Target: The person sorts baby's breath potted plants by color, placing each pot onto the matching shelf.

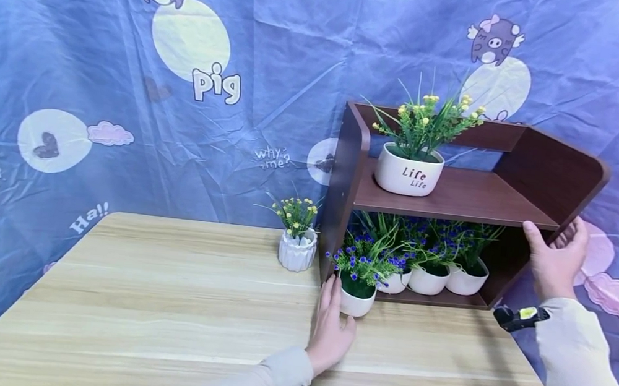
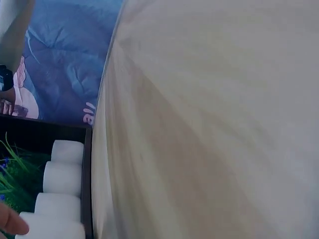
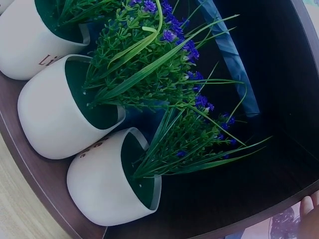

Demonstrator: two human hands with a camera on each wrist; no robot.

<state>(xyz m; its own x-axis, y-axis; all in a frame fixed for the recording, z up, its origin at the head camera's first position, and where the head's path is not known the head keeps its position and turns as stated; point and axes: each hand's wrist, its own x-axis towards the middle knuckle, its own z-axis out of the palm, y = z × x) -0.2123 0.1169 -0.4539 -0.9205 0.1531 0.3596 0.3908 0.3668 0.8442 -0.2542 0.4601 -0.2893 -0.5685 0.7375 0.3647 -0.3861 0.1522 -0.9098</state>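
In the head view my left hand point(image 1: 332, 329) is at the front left corner of a dark brown two-tier shelf point(image 1: 455, 191). Its fingers lie fairly straight along the left side of a white pot point(image 1: 356, 303) with blue flowers, and the thumb is by the pot's front. The left wrist view catches a fingertip point(image 2: 15, 223) by the nearest white pot point(image 2: 52, 228). My right hand point(image 1: 560, 260) grips the shelf's right side panel, thumb in front and fingers behind. Several white pots point(image 3: 70, 107) of blue flowers line the lower tier.
A white "Life" pot point(image 1: 409, 171) with yellow flowers stands on the upper tier. Left of the shelf, a small ribbed white pot point(image 1: 297, 251) of yellow flowers sits on the wooden table point(image 1: 164, 303). Blue printed cloth point(image 1: 274, 90) hangs behind.
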